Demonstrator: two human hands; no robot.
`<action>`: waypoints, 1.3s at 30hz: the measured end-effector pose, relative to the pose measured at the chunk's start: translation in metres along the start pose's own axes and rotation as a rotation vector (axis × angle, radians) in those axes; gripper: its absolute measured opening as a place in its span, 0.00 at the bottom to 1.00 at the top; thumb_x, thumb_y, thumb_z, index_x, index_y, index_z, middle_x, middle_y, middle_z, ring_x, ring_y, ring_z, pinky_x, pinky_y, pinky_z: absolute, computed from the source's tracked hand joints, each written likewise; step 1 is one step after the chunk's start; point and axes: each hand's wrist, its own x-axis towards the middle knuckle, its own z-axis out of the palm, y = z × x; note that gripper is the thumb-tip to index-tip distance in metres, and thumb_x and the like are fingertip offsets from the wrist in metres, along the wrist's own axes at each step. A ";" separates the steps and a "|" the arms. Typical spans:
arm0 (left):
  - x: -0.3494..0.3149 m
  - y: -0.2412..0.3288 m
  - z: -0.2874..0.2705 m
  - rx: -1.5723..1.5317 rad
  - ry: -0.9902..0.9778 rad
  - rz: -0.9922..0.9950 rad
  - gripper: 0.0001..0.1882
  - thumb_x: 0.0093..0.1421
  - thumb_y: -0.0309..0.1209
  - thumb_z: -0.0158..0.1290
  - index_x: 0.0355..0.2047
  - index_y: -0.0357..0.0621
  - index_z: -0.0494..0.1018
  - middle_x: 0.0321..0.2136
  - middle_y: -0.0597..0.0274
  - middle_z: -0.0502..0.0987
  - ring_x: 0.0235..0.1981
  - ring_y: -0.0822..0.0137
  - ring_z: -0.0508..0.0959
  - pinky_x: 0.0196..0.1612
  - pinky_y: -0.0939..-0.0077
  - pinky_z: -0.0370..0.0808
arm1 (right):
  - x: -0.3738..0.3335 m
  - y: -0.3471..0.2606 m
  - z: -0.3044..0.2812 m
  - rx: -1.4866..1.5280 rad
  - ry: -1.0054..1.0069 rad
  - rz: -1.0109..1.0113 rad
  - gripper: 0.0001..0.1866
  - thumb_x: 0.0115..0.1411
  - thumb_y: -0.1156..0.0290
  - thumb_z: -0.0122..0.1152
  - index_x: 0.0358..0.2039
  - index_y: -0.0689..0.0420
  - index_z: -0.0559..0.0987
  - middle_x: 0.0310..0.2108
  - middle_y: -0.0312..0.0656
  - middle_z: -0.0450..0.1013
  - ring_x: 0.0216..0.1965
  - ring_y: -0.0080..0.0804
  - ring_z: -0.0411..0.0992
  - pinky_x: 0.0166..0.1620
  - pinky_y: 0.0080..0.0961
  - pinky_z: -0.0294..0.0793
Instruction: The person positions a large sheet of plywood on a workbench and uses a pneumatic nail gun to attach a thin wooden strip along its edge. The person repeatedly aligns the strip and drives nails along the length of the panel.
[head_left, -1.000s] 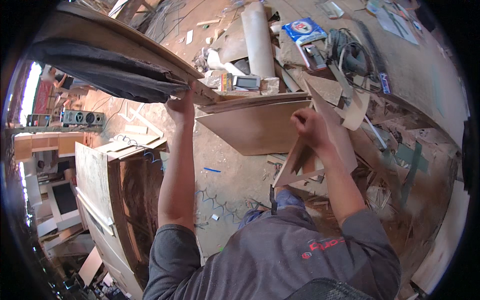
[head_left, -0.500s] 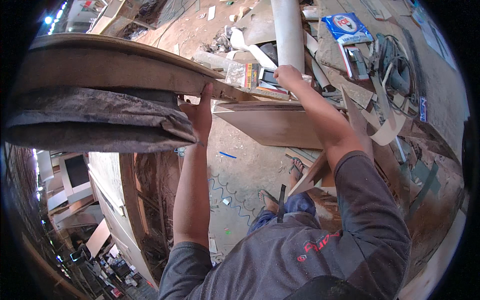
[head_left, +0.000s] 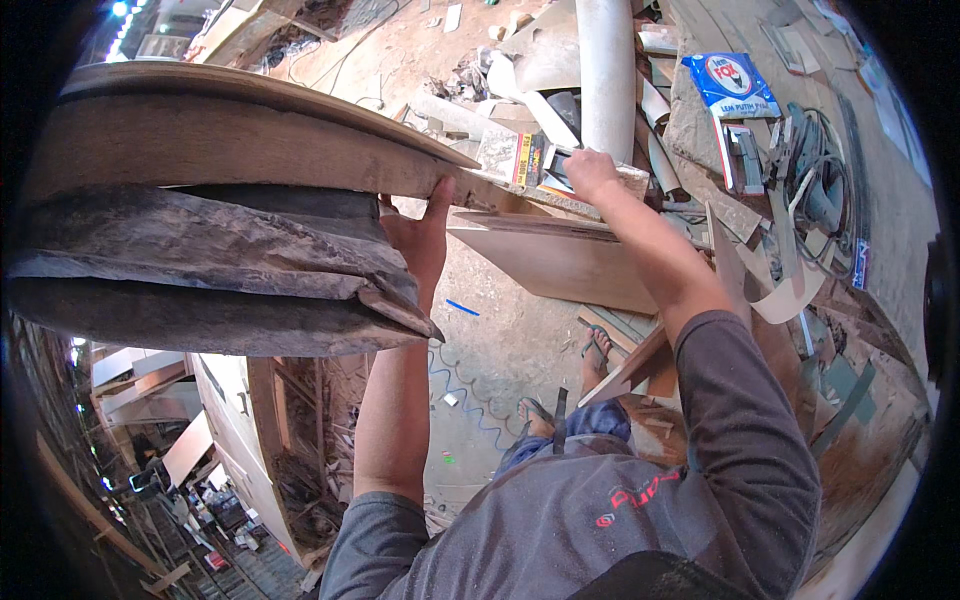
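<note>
My left hand (head_left: 425, 225) is closed on the lower edge of a long wooden board (head_left: 250, 140), its thumb lying against the board's face. A dusty dark cloth (head_left: 200, 235) hangs in folds beneath the board and partly hides that wrist. Farther right, my right hand (head_left: 592, 172) is closed at the open end of a small yellow, red and black box (head_left: 528, 158). What its fingers hold, if anything, cannot be made out. Below the right forearm, a stack of thin wood panels (head_left: 555, 262) leans at a slant.
A white tube (head_left: 605, 80) lies beyond my right hand. To the right are a blue and white packet (head_left: 730, 85) and a coiled hose (head_left: 820, 180). A blue spiral air hose (head_left: 460, 385) lies on the floor near my sandalled feet. A pale panel (head_left: 235, 410) stands at left.
The view has shifted, so most things sit a little farther right and lower. The dark cloth now covers more of my left forearm. Both hands keep their places at the board and the box.
</note>
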 end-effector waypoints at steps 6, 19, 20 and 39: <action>0.004 -0.011 -0.002 0.144 0.042 0.072 0.45 0.55 0.35 0.73 0.66 0.29 0.61 0.60 0.45 0.72 0.61 0.56 0.73 0.66 0.65 0.68 | 0.001 -0.007 0.002 0.028 -0.013 0.087 0.11 0.62 0.72 0.58 0.37 0.56 0.89 0.41 0.49 0.84 0.44 0.43 0.85 0.44 0.40 0.86; 0.005 -0.024 -0.006 0.130 0.022 0.085 0.49 0.56 0.34 0.73 0.69 0.30 0.56 0.61 0.45 0.70 0.63 0.57 0.70 0.69 0.65 0.64 | -0.006 0.001 -0.014 0.178 -0.083 0.158 0.13 0.53 0.71 0.65 0.40 0.57 0.87 0.41 0.50 0.84 0.46 0.47 0.83 0.48 0.42 0.83; 0.006 -0.025 -0.006 0.125 0.012 0.086 0.49 0.55 0.34 0.73 0.69 0.30 0.56 0.62 0.46 0.70 0.63 0.57 0.70 0.70 0.65 0.63 | -0.006 0.005 -0.014 0.193 -0.084 0.171 0.14 0.53 0.71 0.65 0.40 0.55 0.87 0.41 0.50 0.84 0.45 0.47 0.83 0.48 0.42 0.83; 0.010 -0.035 -0.007 0.182 -0.004 0.097 0.49 0.57 0.36 0.72 0.71 0.33 0.55 0.64 0.46 0.69 0.65 0.55 0.69 0.69 0.63 0.62 | -0.022 0.028 0.008 0.332 0.064 0.156 0.18 0.55 0.72 0.72 0.47 0.50 0.86 0.49 0.47 0.74 0.54 0.50 0.76 0.56 0.45 0.77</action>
